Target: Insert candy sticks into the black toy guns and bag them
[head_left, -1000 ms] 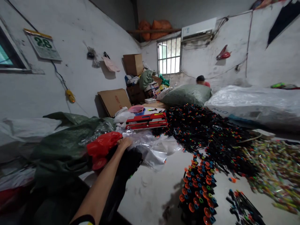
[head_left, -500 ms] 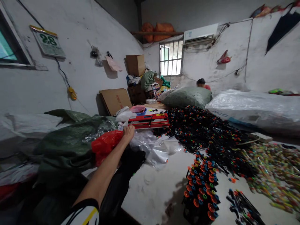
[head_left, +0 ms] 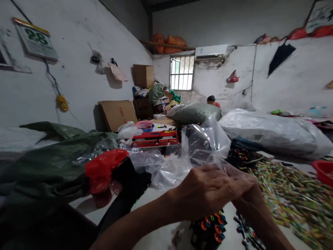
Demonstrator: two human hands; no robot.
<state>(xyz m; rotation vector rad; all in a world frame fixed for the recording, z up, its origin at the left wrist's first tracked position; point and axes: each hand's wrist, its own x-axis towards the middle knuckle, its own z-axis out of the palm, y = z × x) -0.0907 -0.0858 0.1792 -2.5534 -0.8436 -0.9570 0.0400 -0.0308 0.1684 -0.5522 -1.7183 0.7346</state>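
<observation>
My left hand (head_left: pixel 205 187) and my right hand (head_left: pixel 240 184) are together over the table, fingers closed on the lower edge of a clear plastic bag (head_left: pixel 205 142). The bag stands up, spread, above them. More clear plastic (head_left: pixel 169 170) lies on the table to the left. Under my hands is a block of black pieces with orange and blue round tops (head_left: pixel 212 227), partly covered by my arms. Beyond the loose plastic sits a red package (head_left: pixel 154 139).
Green sacking (head_left: pixel 52 156) and a red bag (head_left: pixel 105 170) lie at the left. Multicoloured small pieces (head_left: pixel 286 194) cover the right, near a red basin (head_left: pixel 324 172). A person (head_left: pixel 212 100) is behind a large green sack (head_left: pixel 195 114).
My left hand has moved right from beside the red package. My right hand has come into view, and both now hold a raised clear bag. The view has turned right.
</observation>
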